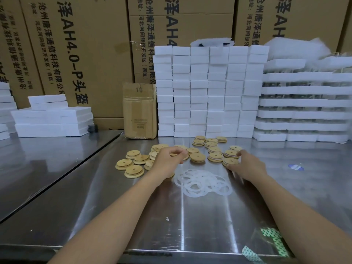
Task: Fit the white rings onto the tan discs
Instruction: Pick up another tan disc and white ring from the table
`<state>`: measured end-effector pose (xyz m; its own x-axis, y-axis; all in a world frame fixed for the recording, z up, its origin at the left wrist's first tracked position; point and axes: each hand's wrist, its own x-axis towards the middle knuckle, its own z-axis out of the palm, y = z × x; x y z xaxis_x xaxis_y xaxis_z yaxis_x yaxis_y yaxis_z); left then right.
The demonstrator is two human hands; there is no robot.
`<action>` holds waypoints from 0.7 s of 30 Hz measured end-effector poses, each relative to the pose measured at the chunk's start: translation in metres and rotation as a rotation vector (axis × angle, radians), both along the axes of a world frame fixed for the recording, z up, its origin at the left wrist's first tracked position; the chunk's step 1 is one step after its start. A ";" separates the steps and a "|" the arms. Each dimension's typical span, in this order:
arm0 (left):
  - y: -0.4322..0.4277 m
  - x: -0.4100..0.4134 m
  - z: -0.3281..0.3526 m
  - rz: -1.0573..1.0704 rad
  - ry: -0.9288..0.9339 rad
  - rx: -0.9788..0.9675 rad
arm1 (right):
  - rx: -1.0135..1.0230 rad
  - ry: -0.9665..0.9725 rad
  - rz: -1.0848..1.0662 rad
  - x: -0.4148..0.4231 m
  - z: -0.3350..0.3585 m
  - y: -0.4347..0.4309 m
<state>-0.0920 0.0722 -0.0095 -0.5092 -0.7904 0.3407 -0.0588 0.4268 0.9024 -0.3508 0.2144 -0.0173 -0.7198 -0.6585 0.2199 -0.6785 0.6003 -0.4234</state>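
Left hand (168, 159) grips a disc (185, 157) beside the bare pile (133, 162). Right hand (247, 164) sits at ringed discs (215, 157), grasp unclear. Rings (202, 182) lie between wrists, handy.

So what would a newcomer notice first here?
The wall of stacked white boxes at the back of the table. Before it, scattered tan discs, with the left hand and right hand among them. A heap of white rings lies nearer, between the forearms.

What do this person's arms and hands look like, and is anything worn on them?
Nothing worn shows. The left hand and right hand have no gloves, rings or watch. Both forearms are uncovered down to the frame's edge, with no sleeve in view.
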 end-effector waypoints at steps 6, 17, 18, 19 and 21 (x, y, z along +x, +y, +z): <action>-0.005 0.003 0.000 0.101 -0.014 -0.102 | -0.019 -0.078 0.143 0.006 -0.001 -0.004; -0.011 0.012 -0.010 0.184 -0.451 -0.485 | 0.012 -0.084 0.242 0.014 -0.005 -0.008; -0.012 0.013 -0.011 0.167 -0.526 -0.508 | 0.004 -0.090 0.254 0.015 -0.005 -0.008; -0.013 0.015 -0.012 0.149 -0.607 -0.536 | -0.002 -0.095 0.270 0.016 -0.005 -0.008; -0.015 0.017 -0.015 0.130 -0.708 -0.594 | -0.006 -0.091 0.306 0.020 -0.005 -0.009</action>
<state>-0.0754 0.0575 -0.0250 -0.6723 -0.6513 0.3519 -0.5914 0.7584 0.2739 -0.3307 0.2054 -0.0221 -0.5058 -0.8461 0.1681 -0.7860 0.3718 -0.4939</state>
